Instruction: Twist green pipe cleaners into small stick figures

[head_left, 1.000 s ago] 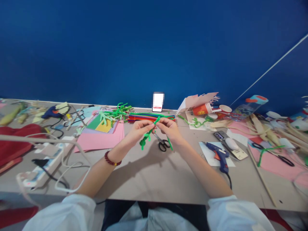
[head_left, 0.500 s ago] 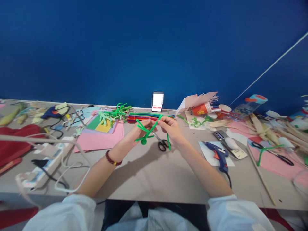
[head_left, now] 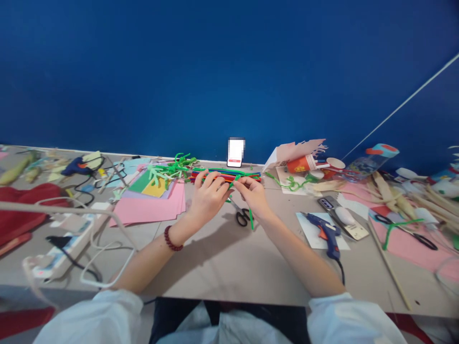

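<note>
My left hand (head_left: pixel 211 195), back turned up, has its fingers closed round a green pipe cleaner piece and hides most of it. Close beside it, my right hand (head_left: pixel 253 195) pinches the same green pipe cleaner (head_left: pixel 251 220), whose free end hangs below the palm. Under the hands lie black-handled scissors (head_left: pixel 242 218) on the table. Just beyond the fingers is a bundle of coloured pipe cleaners (head_left: pixel 253 176). A lit phone (head_left: pixel 235 153) leans upright against the blue wall behind it.
Left are pink paper sheets (head_left: pixel 150 210), bent green pipe cleaners (head_left: pixel 179 165) and a white power strip (head_left: pixel 71 243) with looping cables. At right lie a blue glue gun (head_left: pixel 328 231), a phone with a white mouse (head_left: pixel 344 214), a wooden stick (head_left: pixel 389 265) and red paper cups (head_left: pixel 301 163).
My left hand has rolled over, back up, covering the branched green pipe cleaner that was visible between the hands. The right hand stays nearly in place, still pinching.
</note>
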A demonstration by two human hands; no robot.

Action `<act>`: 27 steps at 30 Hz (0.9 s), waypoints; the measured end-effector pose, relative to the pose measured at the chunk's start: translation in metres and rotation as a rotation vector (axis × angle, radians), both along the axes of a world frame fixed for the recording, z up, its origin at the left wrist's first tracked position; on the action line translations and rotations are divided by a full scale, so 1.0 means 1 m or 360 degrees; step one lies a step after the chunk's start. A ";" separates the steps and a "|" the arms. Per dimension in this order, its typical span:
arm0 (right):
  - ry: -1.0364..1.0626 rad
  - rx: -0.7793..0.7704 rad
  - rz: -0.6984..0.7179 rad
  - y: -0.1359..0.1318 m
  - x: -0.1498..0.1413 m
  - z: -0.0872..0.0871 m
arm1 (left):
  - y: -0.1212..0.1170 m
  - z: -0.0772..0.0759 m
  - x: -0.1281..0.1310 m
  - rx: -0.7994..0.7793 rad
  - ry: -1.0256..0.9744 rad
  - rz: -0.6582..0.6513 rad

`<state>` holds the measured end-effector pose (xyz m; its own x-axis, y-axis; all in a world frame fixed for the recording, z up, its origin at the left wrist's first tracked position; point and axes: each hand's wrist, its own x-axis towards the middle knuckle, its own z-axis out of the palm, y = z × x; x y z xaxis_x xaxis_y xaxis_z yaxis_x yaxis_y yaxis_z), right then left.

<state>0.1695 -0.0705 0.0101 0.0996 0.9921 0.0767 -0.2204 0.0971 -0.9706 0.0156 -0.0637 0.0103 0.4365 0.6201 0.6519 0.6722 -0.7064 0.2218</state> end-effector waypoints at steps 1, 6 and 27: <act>0.0001 -0.0003 0.0005 -0.001 -0.001 0.001 | 0.001 -0.001 0.000 -0.0001 -0.0010 0.0020; 0.0033 0.0013 0.0104 -0.001 0.000 0.004 | 0.002 0.005 0.001 -0.0314 -0.0281 -0.0134; 0.0006 0.0004 0.0045 -0.003 0.001 0.005 | 0.002 0.001 0.008 -0.0967 -0.0938 -0.0174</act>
<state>0.1702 -0.0734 0.0147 0.0720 0.9943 0.0791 -0.2264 0.0935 -0.9695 0.0232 -0.0612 0.0118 0.2081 0.9097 0.3592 0.2626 -0.4058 0.8754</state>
